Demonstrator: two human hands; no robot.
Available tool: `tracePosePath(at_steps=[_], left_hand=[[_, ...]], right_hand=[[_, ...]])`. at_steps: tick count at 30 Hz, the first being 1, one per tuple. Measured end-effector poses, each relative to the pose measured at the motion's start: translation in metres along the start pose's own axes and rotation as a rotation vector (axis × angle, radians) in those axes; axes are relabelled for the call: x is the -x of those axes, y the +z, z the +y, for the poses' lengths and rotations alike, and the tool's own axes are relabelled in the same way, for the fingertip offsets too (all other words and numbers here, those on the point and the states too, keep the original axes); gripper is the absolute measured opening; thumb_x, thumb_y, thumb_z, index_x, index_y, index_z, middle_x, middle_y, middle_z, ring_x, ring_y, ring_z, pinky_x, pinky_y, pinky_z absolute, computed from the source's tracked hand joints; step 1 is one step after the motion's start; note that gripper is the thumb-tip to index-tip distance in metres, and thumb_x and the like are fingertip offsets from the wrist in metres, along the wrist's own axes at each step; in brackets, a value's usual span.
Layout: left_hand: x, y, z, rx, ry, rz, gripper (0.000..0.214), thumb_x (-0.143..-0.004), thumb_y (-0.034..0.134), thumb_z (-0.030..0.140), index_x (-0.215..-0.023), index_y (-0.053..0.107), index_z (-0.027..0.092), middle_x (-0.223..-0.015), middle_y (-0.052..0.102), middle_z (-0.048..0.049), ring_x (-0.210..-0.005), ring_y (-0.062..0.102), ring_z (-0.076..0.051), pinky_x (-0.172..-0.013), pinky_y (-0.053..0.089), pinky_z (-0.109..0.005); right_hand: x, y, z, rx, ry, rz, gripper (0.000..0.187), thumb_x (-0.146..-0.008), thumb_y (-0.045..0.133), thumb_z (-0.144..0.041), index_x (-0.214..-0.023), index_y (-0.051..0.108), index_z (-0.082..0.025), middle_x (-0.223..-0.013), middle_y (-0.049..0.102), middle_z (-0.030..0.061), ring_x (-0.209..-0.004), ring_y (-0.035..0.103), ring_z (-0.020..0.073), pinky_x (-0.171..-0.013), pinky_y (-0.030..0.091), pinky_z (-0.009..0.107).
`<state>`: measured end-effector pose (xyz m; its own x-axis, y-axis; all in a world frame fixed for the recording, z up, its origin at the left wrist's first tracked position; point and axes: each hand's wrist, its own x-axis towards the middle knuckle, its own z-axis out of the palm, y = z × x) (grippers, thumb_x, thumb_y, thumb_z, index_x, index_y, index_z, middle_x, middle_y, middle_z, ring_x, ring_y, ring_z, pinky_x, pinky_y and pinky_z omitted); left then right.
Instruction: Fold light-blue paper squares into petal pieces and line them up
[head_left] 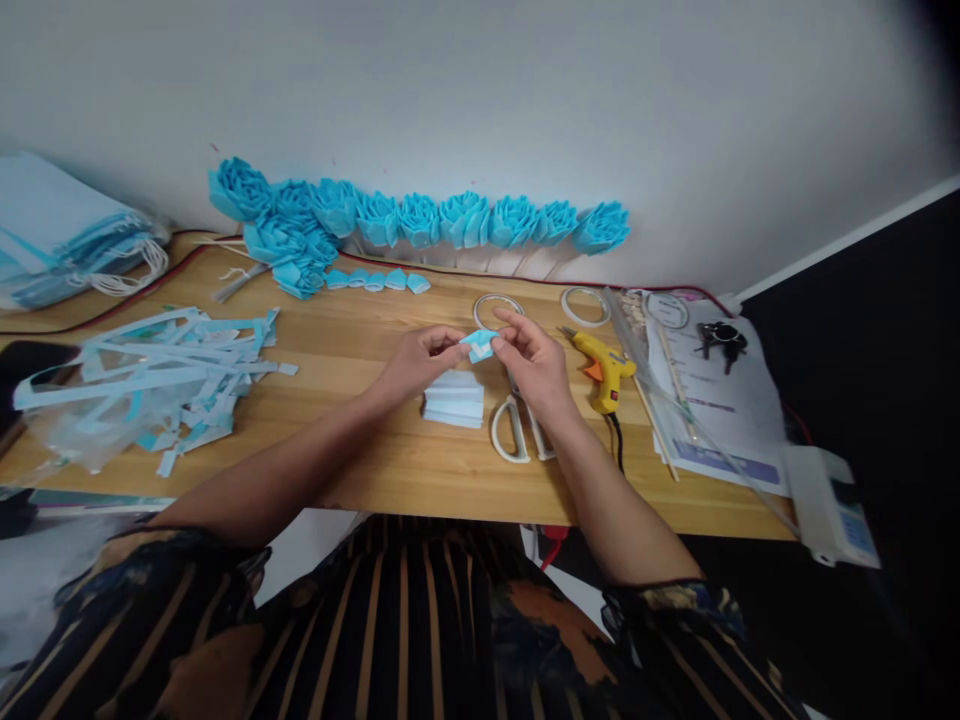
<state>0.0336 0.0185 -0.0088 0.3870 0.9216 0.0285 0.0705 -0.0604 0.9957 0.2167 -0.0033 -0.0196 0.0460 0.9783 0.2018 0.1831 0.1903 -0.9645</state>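
Note:
Between my two hands is a small folded light-blue piece of fabric (480,346) with white folds showing. My left hand (424,358) pinches its left side. On the right side, my right hand (534,360) grips it with thumb and fingers. Just below lies a stack of pale cut pieces (454,400). White-handled scissors (510,430) rest partly under my right hand and forearm. Behind my hands, a row of small folded blue pieces (377,281) sits near the wall. A roll of clear tape (498,305) lies just beyond my fingers.
Blue fabric roses (420,220) lean along the wall. A yellow glue gun (606,370) with a black cord lies to the right, near another tape roll (586,306), papers (724,400) and keys (721,338). Fabric scraps (202,375) and bagged masks (67,240) occupy the left.

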Motion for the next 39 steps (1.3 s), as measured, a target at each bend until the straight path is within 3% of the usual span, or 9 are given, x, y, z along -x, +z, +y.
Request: tracePosePath(at_steps=[8,14,22,28,35,39], left_hand=[[-0.003,-0.001,-0.005,0.051,-0.041,0.026,0.029,-0.071,0.072,0.042,-0.076,0.061,0.015,-0.059,0.052,0.0049,-0.054,0.041,-0.007,-0.053,0.032,-0.022],[-0.003,-0.002,-0.009,0.048,-0.045,0.02,0.033,-0.071,0.072,0.046,-0.075,0.059,0.016,-0.058,0.05,0.0049,-0.053,0.041,-0.008,-0.052,0.032,-0.023],[-0.005,-0.001,-0.011,0.04,-0.017,0.022,0.029,-0.074,0.07,0.043,-0.076,0.061,0.016,-0.062,0.053,0.004,-0.056,0.043,-0.008,-0.054,0.034,-0.023],[-0.003,-0.003,-0.007,-0.001,-0.025,0.014,0.029,-0.073,0.07,0.044,-0.073,0.061,0.016,-0.059,0.049,0.0046,-0.055,0.04,-0.008,-0.054,0.031,-0.023],[-0.003,-0.003,-0.01,-0.009,-0.023,0.006,0.032,-0.075,0.068,0.048,-0.075,0.064,0.016,-0.059,0.05,0.0039,-0.056,0.04,-0.009,-0.054,0.032,-0.023],[-0.004,-0.003,-0.012,-0.028,-0.012,0.032,0.031,-0.075,0.066,0.046,-0.072,0.063,0.016,-0.06,0.051,0.0036,-0.055,0.041,-0.008,-0.054,0.032,-0.022]], right_hand=[[0.001,-0.001,-0.004,-0.028,0.004,-0.005,0.037,-0.089,0.058,-0.042,-0.121,0.064,-0.025,-0.089,0.067,0.0024,-0.083,0.065,0.0186,-0.087,0.054,0.04],[0.001,0.005,-0.002,-0.04,0.014,-0.13,0.054,-0.079,0.07,-0.043,-0.129,0.058,-0.025,-0.08,0.062,-0.0015,-0.074,0.06,0.016,-0.07,0.052,0.031],[0.002,0.007,0.0,-0.007,0.01,-0.146,0.053,-0.078,0.068,-0.034,-0.129,0.058,-0.023,-0.07,0.052,-0.0064,-0.062,0.05,0.0112,-0.06,0.043,0.025],[0.002,0.004,-0.003,-0.057,0.019,-0.102,0.045,-0.083,0.065,-0.042,-0.124,0.062,-0.024,-0.08,0.06,-0.0028,-0.074,0.058,0.0138,-0.074,0.049,0.03],[0.001,0.004,0.0,-0.031,0.024,-0.033,0.044,-0.08,0.068,-0.041,-0.121,0.063,-0.025,-0.078,0.059,-0.0032,-0.07,0.056,0.013,-0.071,0.047,0.029],[0.002,0.003,-0.001,-0.022,0.015,-0.007,0.038,-0.085,0.064,-0.044,-0.118,0.066,-0.024,-0.079,0.062,-0.0016,-0.072,0.057,0.0139,-0.072,0.048,0.029]])
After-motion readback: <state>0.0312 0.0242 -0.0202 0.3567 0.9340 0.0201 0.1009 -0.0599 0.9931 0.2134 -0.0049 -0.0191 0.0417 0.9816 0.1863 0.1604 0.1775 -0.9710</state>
